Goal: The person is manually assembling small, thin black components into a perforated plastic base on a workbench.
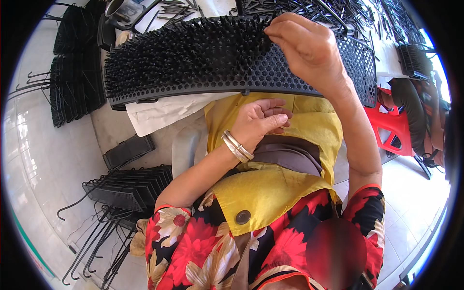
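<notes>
A long black perforated panel (309, 72) lies across in front of me. Dark bristle-like tufts (188, 50) fill its left and middle part, while the holes at the right end are bare. Over the border between the two, my right hand (311, 53) has thumb and fingers pinched together at the tufts; whatever is between the fingertips is hidden. My left hand (263, 120), with metal bangles (237, 146) at the wrist, hovers just below the panel's near edge. Its fingers are loosely bent and slightly apart, with nothing visible in them.
Loose black strips (309, 10) are heaped beyond the panel. A metal mug (124, 12) stands at the far left. Stacked black racks with hooked rods (123, 188) and bristled panels (75, 87) line the left. Another person sits at right near a red stool (394, 128).
</notes>
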`<state>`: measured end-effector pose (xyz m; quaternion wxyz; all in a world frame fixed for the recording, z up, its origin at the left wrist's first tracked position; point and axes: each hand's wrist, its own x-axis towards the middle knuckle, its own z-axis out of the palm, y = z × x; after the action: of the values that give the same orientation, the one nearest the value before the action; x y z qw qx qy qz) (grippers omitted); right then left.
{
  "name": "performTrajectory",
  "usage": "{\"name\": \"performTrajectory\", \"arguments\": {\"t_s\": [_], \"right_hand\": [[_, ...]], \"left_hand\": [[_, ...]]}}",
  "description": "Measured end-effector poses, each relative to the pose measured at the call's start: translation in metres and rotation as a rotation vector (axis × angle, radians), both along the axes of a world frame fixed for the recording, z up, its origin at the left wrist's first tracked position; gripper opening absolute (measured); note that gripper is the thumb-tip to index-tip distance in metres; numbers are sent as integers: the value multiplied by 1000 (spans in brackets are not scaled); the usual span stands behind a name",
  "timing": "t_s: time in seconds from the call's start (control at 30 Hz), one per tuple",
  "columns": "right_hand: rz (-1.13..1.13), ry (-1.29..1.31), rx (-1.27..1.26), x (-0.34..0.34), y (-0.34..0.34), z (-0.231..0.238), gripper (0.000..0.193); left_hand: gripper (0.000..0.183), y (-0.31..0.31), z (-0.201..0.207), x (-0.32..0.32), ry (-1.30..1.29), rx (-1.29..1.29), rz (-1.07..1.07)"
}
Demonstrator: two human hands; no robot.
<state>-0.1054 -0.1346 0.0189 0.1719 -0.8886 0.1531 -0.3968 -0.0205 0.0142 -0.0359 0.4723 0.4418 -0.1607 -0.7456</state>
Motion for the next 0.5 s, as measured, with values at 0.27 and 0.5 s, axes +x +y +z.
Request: {"name": "performTrajectory", "arguments": {"t_s": [0.27, 0.5], "right_hand": [[0, 58, 157, 0, -3, 10, 10], [-72, -14, 272, -7, -3, 4, 10]], "left_hand": [[42, -1, -2, 1, -5, 38, -33], [44, 0, -4, 0, 14, 25, -4]]}}
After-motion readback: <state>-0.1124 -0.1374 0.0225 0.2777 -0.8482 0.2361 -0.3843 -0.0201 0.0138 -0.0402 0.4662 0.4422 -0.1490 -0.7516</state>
